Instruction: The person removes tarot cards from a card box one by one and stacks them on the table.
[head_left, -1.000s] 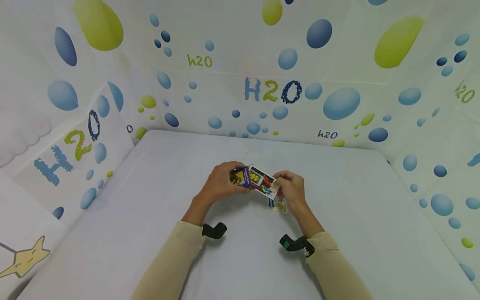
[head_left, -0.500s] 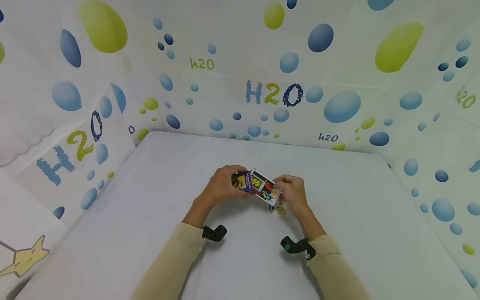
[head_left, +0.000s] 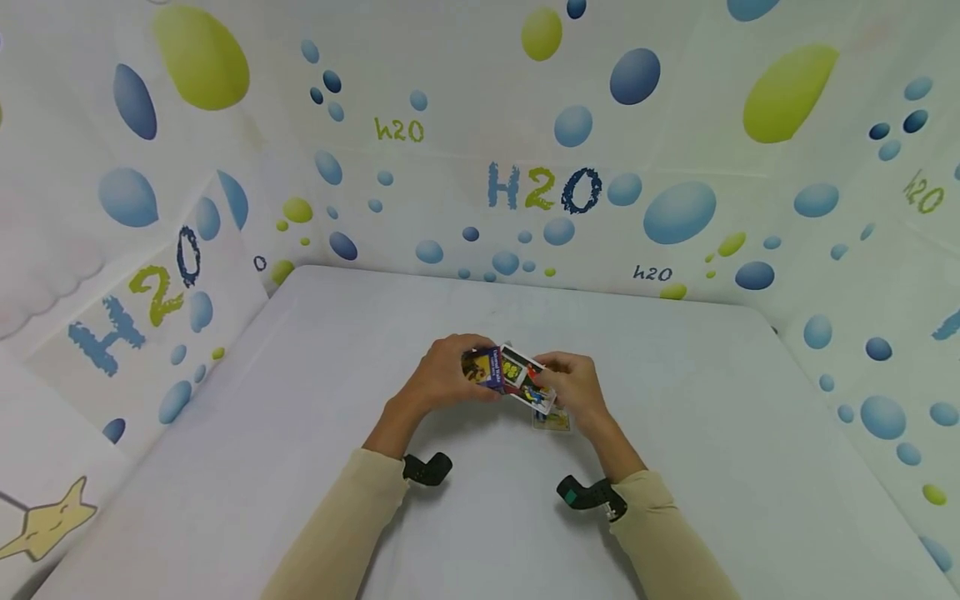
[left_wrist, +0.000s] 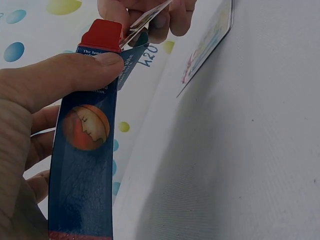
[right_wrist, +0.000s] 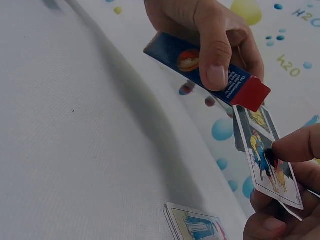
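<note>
My left hand (head_left: 442, 375) grips a narrow blue card box (head_left: 483, 367), its thumb along one side. In the left wrist view a red flap (left_wrist: 102, 35) stands up at the box's open end. My right hand (head_left: 577, 387) pinches an illustrated tarot card (head_left: 528, 382) between thumb and fingers. The card's far end sits at the mouth of the box; how far it reaches inside is hidden. A second white edge shows beneath it in the right wrist view, so I cannot tell how many cards are held. Below lies a small pile of cards (right_wrist: 200, 225).
The white cloth-covered table (head_left: 300, 500) spreads around both hands. A white backdrop (head_left: 450, 192) with blue and green drops and H2O lettering stands behind and at the sides. Black wrist cameras (head_left: 588, 493) sit on both wrists.
My right hand has shifted slightly left, closer to the box, and its thumb lies further over the card. My left hand keeps its grip on the box.
</note>
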